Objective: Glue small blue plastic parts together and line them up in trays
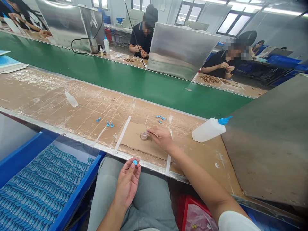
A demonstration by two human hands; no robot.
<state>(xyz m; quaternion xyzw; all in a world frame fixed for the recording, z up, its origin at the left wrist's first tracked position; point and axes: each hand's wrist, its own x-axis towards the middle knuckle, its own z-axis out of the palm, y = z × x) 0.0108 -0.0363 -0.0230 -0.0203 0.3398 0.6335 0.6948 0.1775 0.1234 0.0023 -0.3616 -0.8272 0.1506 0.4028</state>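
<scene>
My left hand (pixel 128 179) is above my lap, just off the table edge, its fingers closed on a small round blue piece (pixel 135 162). Over the cardboard sheet (pixel 134 141), my right hand (pixel 161 138) has its thumb and fingers pinched together at a small clear round cup (pixel 144 135). Whether the fingers hold the cup's rim or something tiny inside it, I cannot make out. Several small blue pieces (pixel 160 118) lie beyond the cardboard. More blue pieces with round bases (pixel 110 124) stand to its left.
A white bottle with a blue nozzle (pixel 209 130) lies at the right, near a metal panel (pixel 269 138). Another small bottle (pixel 71 99) lies left. A blue tray (pixel 48 189) holds rows of blue parts. Beyond the green belt (pixel 125 78), other people work. A red bin (pixel 184 208) stands below.
</scene>
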